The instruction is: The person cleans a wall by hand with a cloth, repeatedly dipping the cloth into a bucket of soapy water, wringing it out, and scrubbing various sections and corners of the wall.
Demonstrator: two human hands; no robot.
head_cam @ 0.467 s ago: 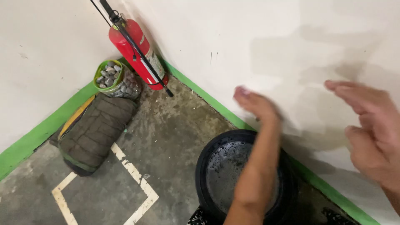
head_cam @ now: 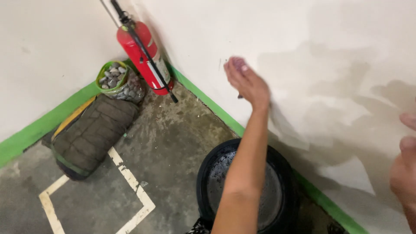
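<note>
Two bare hands are up near the wall (head_cam: 303,39), and neither holds anything. The left hand (head_cam: 245,80) is open, fingers stretched and palm turned toward the damp, darker patch of the wall, either touching it or just off it; I cannot tell which. The right hand (head_cam: 405,169) shows only partly at the frame's edge, fingers loosely curled and empty.

Below the left forearm, well beneath the open palm, stands a black round tub (head_cam: 208,173) with soapy water in it, close against the green painted band (head_cam: 203,97) at the foot of the wall. Judging by its fill, the tub would be heavy and inclined to slosh; its rim looks stiff and likely wet and slippery, so the rim at two opposite sides seems the soundest hold.

The wall is hard and flat, offering nothing to grasp, only a surface to press or wipe.

To the left of the hand and farther away, the corner is crowded: a red fire extinguisher (head_cam: 143,54) leans there, a green container of stones (head_cam: 113,80) sits just beside it, and a dark padded bundle (head_cam: 93,134) lies below that. Open concrete floor (head_cam: 173,143) with painted white lines (head_cam: 130,177) lies between the bundle and the tub.
</note>
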